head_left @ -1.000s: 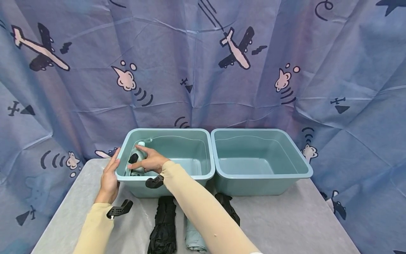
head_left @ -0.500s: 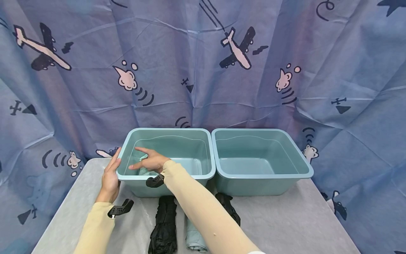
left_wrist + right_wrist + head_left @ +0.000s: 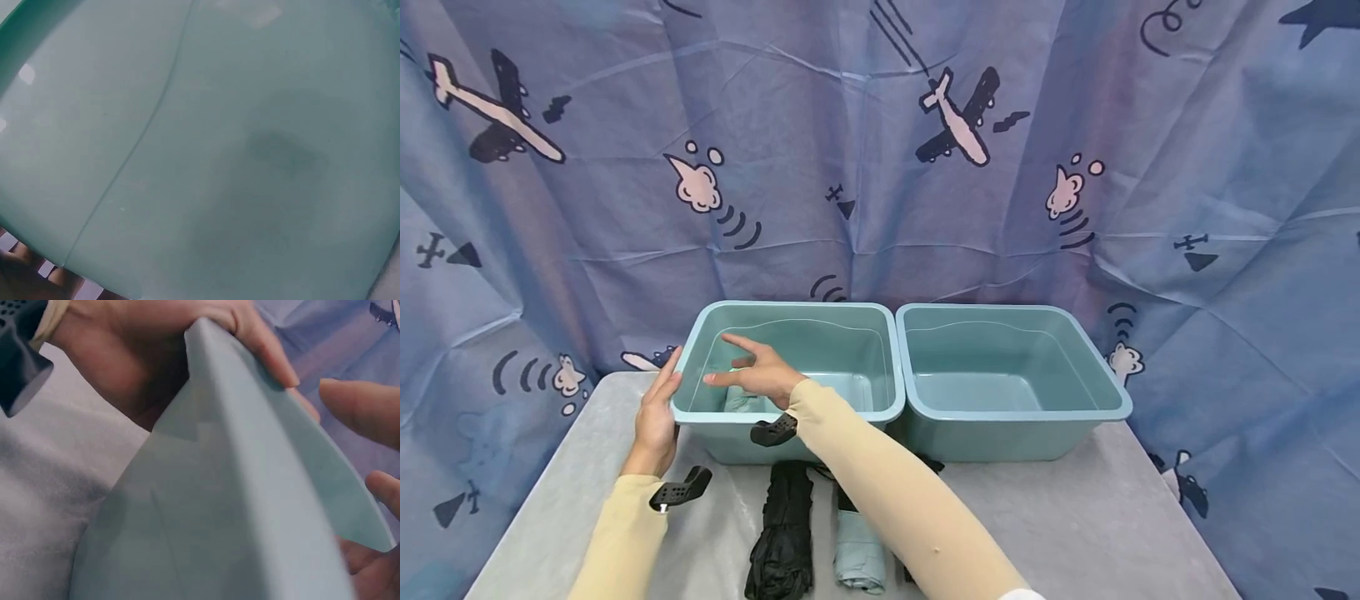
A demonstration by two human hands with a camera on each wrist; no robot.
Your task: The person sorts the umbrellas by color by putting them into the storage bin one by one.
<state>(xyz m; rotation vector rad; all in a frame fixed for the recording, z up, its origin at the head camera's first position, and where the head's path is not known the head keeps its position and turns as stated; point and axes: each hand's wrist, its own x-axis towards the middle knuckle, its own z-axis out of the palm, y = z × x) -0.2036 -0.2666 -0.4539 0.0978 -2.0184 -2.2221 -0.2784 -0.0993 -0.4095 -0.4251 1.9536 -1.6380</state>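
My right hand (image 3: 763, 375) hovers inside the left bin (image 3: 808, 306) with thumb and fingers spread, holding nothing. Under it lies a pale green folded umbrella (image 3: 741, 400), partly hidden by the hand and the front wall. My left hand (image 3: 653, 425) rests against the bin's left front corner, its fingers stretched along the rim. In the right wrist view the left hand (image 3: 144, 356) touches that corner, and parts of the right fingers (image 3: 365, 412) show across the rim. Mostly the bin wall (image 3: 187, 156) fills the left wrist view.
A second pale green bin (image 3: 1015, 414) stands right beside the first. In front, on the grey table (image 3: 1075, 517), lie a black folded umbrella (image 3: 786, 525) and a pale green one (image 3: 859, 554). More black fabric is mostly hidden by the right arm. A patterned curtain (image 3: 880, 167) hangs behind.
The pale green umbrella, earlier standing higher with its black part showing by the right fingers, has dropped lower into the left bin. My right fingers have spread wider; the left hand stays put.
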